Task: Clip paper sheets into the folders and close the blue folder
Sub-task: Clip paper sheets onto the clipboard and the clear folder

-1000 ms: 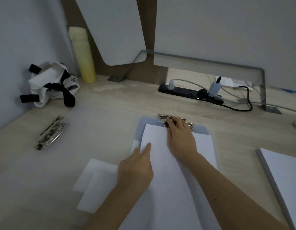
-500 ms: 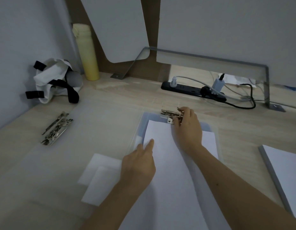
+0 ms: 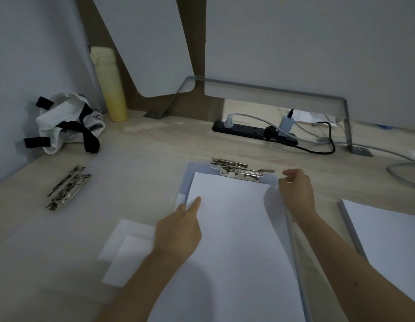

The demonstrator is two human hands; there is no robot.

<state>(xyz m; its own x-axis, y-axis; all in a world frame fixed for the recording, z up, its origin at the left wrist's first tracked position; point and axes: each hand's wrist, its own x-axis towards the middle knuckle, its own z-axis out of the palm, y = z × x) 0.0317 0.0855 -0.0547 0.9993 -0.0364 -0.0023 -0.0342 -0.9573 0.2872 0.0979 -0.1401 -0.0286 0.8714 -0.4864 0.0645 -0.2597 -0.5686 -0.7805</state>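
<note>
Clip open over paper in blue folder
Clip at 12 o'clock, long axis 9–3; right hand nearer, loose, empty; left hand pins paper.

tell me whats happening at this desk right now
A person is filing paper into a translucent blue folder lying open on the desk. The left hand rests on a white paper sheet with its forefinger near the sheet's left edge. The right hand is off to the right of the metal clip at the folder's top, not touching it. The sheet's top edge sits just below the clip. A second clip lies at left on a clear folder, and a paper stack waits at right.
</note>
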